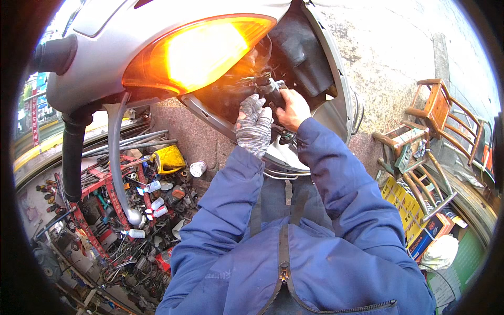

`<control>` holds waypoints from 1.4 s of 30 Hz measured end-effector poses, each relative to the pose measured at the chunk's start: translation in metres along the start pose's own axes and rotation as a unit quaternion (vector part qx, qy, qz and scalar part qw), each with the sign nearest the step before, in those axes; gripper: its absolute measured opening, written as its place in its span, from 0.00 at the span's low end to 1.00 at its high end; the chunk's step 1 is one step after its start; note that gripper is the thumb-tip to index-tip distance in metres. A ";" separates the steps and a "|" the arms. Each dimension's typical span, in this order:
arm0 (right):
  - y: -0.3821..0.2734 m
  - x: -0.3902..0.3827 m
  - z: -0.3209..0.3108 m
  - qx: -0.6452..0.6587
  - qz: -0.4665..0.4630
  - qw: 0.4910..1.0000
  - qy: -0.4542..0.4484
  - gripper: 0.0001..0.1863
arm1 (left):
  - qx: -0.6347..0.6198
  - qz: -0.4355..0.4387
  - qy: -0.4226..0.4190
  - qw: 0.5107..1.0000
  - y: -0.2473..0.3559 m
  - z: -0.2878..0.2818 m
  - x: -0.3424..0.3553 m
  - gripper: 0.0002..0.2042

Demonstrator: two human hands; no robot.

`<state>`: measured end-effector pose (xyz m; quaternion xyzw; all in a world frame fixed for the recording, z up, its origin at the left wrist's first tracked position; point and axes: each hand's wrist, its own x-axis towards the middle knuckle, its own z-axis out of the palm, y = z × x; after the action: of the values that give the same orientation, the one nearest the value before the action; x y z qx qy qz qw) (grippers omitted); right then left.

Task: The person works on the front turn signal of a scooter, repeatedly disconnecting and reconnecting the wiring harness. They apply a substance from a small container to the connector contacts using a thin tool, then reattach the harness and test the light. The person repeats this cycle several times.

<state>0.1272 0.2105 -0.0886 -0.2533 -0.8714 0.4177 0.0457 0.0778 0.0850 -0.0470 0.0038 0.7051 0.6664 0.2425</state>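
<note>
A silver scooter (100,63) stands before me with its front body opened and its orange turn signal (210,50) glowing brightly. Inside the opening is a dark cylindrical part with a silver-grey end (269,87), with wires (247,79) close beside it. My right hand (295,110), bare, grips this part from the right, thumb and fingers closed on it. My left hand (254,126) wears a grey striped knit glove. Its fingers are curled just left of and below the part; what they pinch, if anything, is hidden.
A black pipe (79,152) and a grey lever (116,157) hang at left. Beyond lie a red rack (107,189) of tools, several small bottles (157,203), a yellow container (169,159) and a white tub (198,168). Wooden chairs (437,102) and boxes (401,205) stand right.
</note>
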 end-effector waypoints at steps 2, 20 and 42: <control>0.002 0.000 0.000 0.005 -0.010 1.000 0.001 0.24 | 0.000 0.002 -0.009 1.000 -0.005 0.001 -0.001 0.21; 0.001 -0.002 -0.008 0.025 0.008 0.999 -0.023 0.25 | 0.001 -0.083 -0.043 0.996 -0.010 -0.006 -0.022 0.20; -0.001 -0.016 -0.003 0.005 -0.012 0.998 0.062 0.23 | -0.004 -0.157 -0.032 0.987 -0.014 0.000 -0.022 0.15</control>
<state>0.1416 0.2045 -0.0834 -0.2677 -0.8678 0.4051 0.1059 0.1016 0.0759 -0.0527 -0.0862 0.6861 0.6225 0.3666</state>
